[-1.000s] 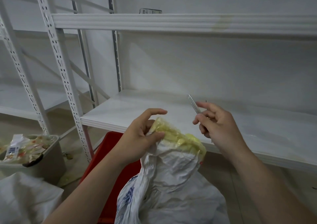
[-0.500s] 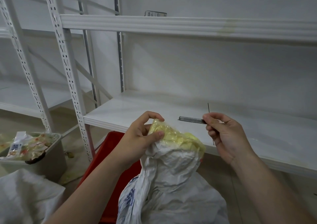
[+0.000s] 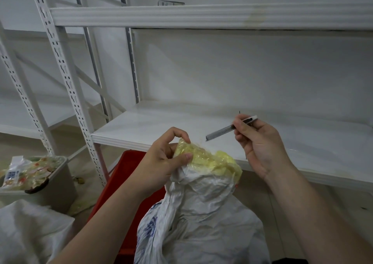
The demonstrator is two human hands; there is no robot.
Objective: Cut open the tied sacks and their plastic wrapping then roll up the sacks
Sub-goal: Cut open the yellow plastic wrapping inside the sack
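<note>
A white woven sack [image 3: 201, 219] with blue print stands in front of me, its neck bunched and wrapped in yellowish clear plastic wrapping [image 3: 210, 158]. My left hand [image 3: 163, 158] pinches the left end of that wrapping at the sack's top. My right hand [image 3: 260, 142] holds a slim grey utility knife [image 3: 222, 131] with its tip pointing left and down, a short gap above the wrapping.
A white metal shelf [image 3: 161, 126] runs behind the sack, with perforated uprights [image 3: 66, 78] to the left. A red crate [image 3: 125, 175] sits under my left forearm. At left are a grey bin [image 3: 56, 181] full of plastic packaging and another white sack [image 3: 30, 231].
My right hand has turned the knife from pointing up to pointing left and down toward the wrapping. My left hand keeps its pinch on the plastic.
</note>
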